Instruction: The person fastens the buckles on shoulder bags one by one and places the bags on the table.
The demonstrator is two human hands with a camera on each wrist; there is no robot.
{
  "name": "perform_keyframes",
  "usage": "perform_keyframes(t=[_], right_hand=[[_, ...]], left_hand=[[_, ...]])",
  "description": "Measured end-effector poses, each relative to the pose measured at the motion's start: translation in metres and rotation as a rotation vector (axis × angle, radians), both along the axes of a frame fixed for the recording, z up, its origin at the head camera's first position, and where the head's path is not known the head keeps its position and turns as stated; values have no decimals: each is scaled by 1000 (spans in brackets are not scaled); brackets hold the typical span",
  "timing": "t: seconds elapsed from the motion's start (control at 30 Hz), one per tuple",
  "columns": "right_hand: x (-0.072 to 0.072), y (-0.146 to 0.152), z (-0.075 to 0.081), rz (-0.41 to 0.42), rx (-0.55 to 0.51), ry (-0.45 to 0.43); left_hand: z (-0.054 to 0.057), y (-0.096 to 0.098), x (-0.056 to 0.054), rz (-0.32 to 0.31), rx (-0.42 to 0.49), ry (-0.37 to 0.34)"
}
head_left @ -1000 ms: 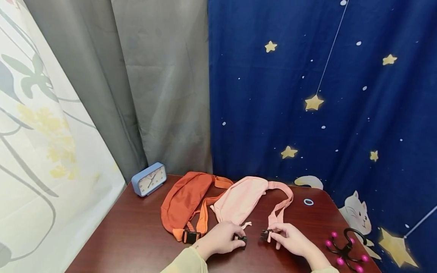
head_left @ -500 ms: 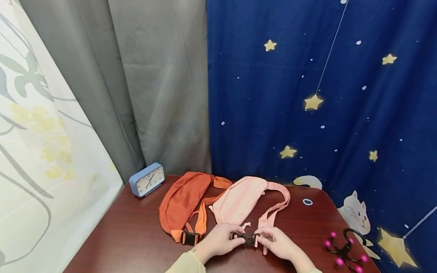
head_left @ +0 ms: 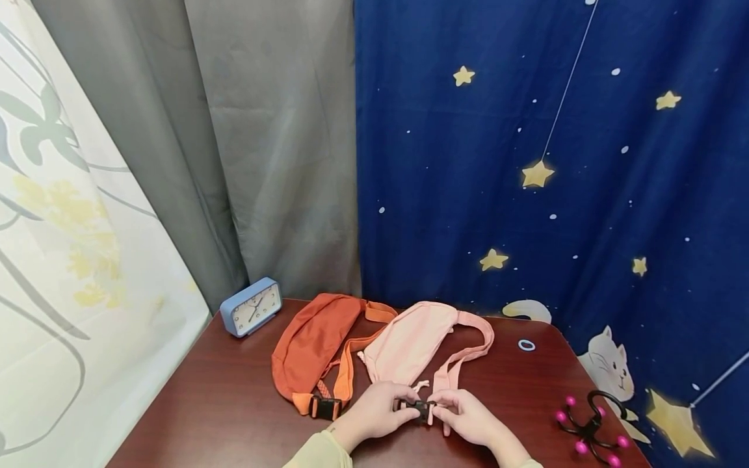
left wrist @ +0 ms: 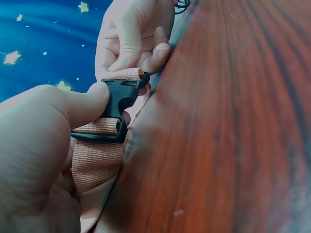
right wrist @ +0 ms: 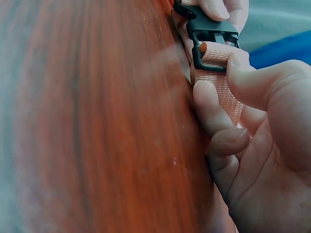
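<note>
A pink waist bag (head_left: 412,338) lies on the table, its strap (head_left: 484,335) looping round to a black side-release buckle (head_left: 419,410). My left hand (head_left: 381,411) pinches the socket half (left wrist: 119,94), thumb on top. With thumb and fingers, my right hand (head_left: 469,419) grips the prong half (right wrist: 210,57) and the pink webbing (right wrist: 221,90) at it. The prongs sit in the socket, and a narrow gap between the halves shows in the right wrist view. To the left lies an orange waist bag (head_left: 313,344), its own black buckle (head_left: 325,408) joined.
A blue alarm clock (head_left: 251,307) stands at the back left of the brown table (head_left: 199,396). A small pale ring (head_left: 526,340) lies at the back right. Near the right edge sits a black hooked piece with pink balls (head_left: 591,429). Curtains (head_left: 433,195) hang behind the table.
My right hand has moved left with the prong half, from apart to inside the socket half. The pink strap has shifted left with it. My left hand stays nearly still.
</note>
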State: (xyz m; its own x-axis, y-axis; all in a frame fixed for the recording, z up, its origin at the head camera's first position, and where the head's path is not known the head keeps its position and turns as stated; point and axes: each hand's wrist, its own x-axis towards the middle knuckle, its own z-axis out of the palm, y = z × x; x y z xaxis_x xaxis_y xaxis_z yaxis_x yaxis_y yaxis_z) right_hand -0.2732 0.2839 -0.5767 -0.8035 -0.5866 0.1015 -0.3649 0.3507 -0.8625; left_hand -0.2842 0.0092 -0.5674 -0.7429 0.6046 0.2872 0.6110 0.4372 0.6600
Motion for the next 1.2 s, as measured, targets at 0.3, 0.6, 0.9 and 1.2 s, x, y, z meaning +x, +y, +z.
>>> perform_keyframes(t=[0.3, 0.6, 0.9, 1.2], right_hand=[[0, -5, 2, -41, 19, -40], [0, -13, 1, -103, 36, -63], [1, -19, -1, -157, 38, -36], [2, -22, -4, -163, 12, -50]], left_hand=[[-2, 0, -1, -3, -14, 17], [-3, -1, -1, -18, -28, 71], [-5, 0, 0, -25, -22, 84], [-5, -1, -1, -18, -45, 97]])
